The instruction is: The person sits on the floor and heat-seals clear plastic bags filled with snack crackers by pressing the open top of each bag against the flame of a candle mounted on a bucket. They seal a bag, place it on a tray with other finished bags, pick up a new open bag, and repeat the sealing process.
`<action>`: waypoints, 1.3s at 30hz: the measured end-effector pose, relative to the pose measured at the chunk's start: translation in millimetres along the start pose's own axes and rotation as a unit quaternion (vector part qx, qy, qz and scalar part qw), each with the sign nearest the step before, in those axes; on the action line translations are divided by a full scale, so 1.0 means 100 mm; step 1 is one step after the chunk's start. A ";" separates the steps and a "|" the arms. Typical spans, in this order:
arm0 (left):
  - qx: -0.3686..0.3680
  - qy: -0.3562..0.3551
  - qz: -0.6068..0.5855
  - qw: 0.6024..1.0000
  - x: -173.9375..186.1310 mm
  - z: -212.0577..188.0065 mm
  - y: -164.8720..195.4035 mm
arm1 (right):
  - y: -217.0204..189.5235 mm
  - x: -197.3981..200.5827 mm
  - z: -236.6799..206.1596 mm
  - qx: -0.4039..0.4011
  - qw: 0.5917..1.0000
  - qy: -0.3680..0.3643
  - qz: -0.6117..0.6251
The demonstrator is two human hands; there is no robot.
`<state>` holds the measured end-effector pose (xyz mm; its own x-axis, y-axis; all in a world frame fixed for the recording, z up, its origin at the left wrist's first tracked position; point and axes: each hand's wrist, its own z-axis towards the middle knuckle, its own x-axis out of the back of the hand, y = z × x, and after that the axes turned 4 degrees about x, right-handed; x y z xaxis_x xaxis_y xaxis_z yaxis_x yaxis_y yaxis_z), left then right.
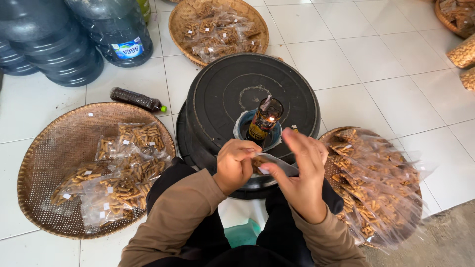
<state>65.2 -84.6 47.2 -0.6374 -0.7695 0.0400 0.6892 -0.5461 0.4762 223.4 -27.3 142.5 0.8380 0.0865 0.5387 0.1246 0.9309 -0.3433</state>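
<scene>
My left hand (236,163) and my right hand (300,168) together pinch a small clear plastic bag of brown snack sticks (273,164) just in front of me. The left fingers are curled on the bag's near edge; the right thumb and forefinger grip its other side, the remaining fingers spread. Just beyond the bag a dark glass bottle lamp (264,119) with a small flame stands in a blue dish on an upturned black tub (232,91).
A woven tray (54,148) with sealed snack bags lies at my left. At my right another tray (332,136) holds a heap of filled bags. A third tray (180,22) sits behind the tub. Large water jugs (54,44) and a small dark bottle (136,99) are at the back left.
</scene>
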 end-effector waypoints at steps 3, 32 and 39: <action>0.002 0.010 -0.004 1.000 0.01 0.00 -0.01 | 0.02 0.01 -0.01 -0.012 1.000 0.008 0.004; 0.251 0.188 0.016 0.949 1.09 0.24 -0.85 | 1.55 0.67 -0.72 -0.228 0.967 0.045 0.104; 0.293 0.175 0.211 0.916 2.22 0.32 -1.03 | 2.50 1.21 -1.99 -0.371 0.916 0.106 -0.114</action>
<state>-157.9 -188.9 35.0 -0.1362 -0.9863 0.0931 0.4801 0.0165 0.8771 461.6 144.9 -31.5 0.8200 -0.2234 0.5270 0.5694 0.4128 -0.7109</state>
